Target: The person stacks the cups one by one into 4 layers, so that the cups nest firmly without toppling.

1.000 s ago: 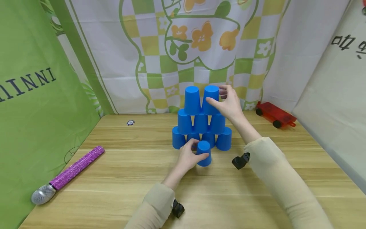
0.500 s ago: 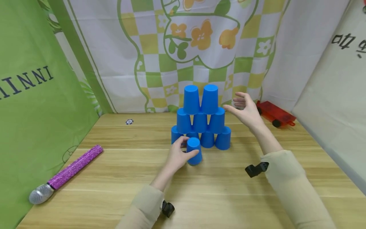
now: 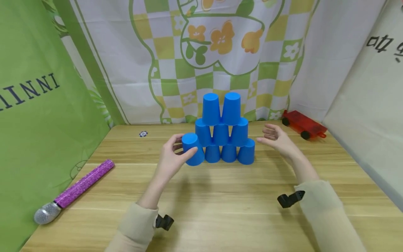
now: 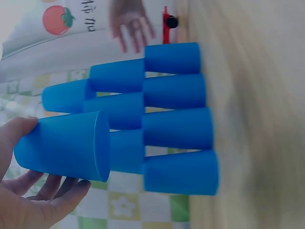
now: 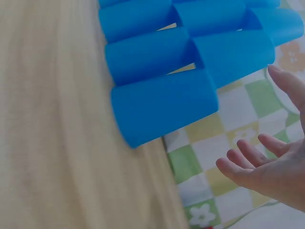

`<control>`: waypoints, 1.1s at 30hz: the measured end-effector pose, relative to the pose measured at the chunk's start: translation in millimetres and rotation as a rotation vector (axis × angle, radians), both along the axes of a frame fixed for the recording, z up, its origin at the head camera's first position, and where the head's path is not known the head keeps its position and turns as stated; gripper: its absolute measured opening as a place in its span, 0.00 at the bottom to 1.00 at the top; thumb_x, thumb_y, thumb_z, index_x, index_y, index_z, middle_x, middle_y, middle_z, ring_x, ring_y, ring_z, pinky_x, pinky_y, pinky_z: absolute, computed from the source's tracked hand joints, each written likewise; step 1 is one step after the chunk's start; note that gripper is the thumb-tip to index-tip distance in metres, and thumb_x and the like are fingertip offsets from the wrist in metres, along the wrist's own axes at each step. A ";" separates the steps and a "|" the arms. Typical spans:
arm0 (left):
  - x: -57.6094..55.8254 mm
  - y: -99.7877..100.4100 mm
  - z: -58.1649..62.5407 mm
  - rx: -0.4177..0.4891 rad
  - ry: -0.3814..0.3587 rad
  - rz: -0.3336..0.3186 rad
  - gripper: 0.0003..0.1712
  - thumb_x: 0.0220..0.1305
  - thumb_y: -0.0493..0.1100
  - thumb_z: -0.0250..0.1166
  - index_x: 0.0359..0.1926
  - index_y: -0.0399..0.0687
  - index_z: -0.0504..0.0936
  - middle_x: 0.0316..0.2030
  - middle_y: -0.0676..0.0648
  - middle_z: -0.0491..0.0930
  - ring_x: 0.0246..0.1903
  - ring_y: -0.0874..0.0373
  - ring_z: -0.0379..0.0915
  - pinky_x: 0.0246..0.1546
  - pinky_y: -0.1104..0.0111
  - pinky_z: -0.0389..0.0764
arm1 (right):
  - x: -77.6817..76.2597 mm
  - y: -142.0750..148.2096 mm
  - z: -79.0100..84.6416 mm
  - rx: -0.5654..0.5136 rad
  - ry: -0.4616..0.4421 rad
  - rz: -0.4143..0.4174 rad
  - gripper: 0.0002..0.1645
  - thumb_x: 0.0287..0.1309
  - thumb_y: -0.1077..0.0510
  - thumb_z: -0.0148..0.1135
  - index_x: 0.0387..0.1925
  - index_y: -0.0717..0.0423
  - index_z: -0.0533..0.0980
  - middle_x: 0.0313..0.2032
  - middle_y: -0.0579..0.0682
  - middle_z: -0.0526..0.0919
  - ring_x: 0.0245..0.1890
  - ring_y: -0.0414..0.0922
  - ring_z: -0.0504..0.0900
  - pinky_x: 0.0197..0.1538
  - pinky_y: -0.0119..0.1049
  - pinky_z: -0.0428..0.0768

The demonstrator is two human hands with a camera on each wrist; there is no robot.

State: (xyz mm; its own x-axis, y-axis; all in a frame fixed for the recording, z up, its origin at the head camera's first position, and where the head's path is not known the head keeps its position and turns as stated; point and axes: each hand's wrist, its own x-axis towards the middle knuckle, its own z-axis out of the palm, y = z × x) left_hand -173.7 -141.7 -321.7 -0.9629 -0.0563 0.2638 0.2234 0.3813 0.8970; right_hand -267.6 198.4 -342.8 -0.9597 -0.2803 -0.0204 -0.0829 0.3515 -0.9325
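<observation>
My left hand (image 3: 171, 157) grips an upside-down blue cup (image 3: 192, 150) between thumb and fingers, lifted off the table at the left side of a blue cup pyramid (image 3: 221, 134). In the left wrist view, the held cup (image 4: 62, 145) is raised, its rim facing the stacked cups. The pyramid has three tiers, with two cups side by side on top; the held cup hides its bottom left cup in the head view. My right hand (image 3: 280, 140) hovers to the right of the stack, holding nothing. In the right wrist view, the fingers (image 5: 238, 167) are apart from the cups.
A purple-handled microphone (image 3: 75, 190) lies at the left of the wooden table (image 3: 239, 210). A red toy cart (image 3: 303, 124) stands at the back right. A small round chip (image 3: 143, 133) lies at the back left. A patterned curtain (image 3: 201, 80) hangs behind.
My right hand has left the top right cup and moved right and down. My left hand has carried its cup from in front of the stack up and to the left.
</observation>
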 end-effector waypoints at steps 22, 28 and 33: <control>-28.9 10.5 127.9 -0.114 0.223 0.005 0.32 0.56 0.53 0.68 0.59 0.49 0.71 0.53 0.44 0.76 0.51 0.49 0.77 0.51 0.57 0.80 | -4.7 -27.8 -51.2 0.151 0.052 -0.009 0.40 0.58 0.52 0.63 0.64 0.67 0.59 0.61 0.69 0.67 0.61 0.64 0.67 0.61 0.57 0.70; -49.9 21.0 145.3 -0.118 0.207 0.003 0.32 0.55 0.56 0.67 0.58 0.50 0.72 0.52 0.45 0.77 0.49 0.53 0.77 0.51 0.61 0.80 | -9.7 -30.3 -53.7 0.166 0.057 -0.027 0.39 0.57 0.53 0.63 0.63 0.68 0.60 0.59 0.69 0.68 0.60 0.63 0.68 0.60 0.57 0.71; -65.2 32.1 157.6 -0.124 0.176 -0.001 0.33 0.56 0.56 0.67 0.59 0.49 0.71 0.54 0.45 0.77 0.50 0.54 0.77 0.51 0.63 0.79 | -10.7 -30.3 -55.2 0.170 0.059 -0.031 0.38 0.57 0.54 0.63 0.62 0.68 0.61 0.59 0.69 0.68 0.60 0.64 0.68 0.61 0.57 0.71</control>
State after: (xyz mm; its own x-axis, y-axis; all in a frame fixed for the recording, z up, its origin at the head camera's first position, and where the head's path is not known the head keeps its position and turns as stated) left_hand -238.9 -109.6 -164.1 -0.9013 -0.0116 0.4330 0.3733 0.4860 0.7902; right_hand -278.3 168.1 -398.0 -0.9689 -0.2475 -0.0083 -0.1222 0.5067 -0.8534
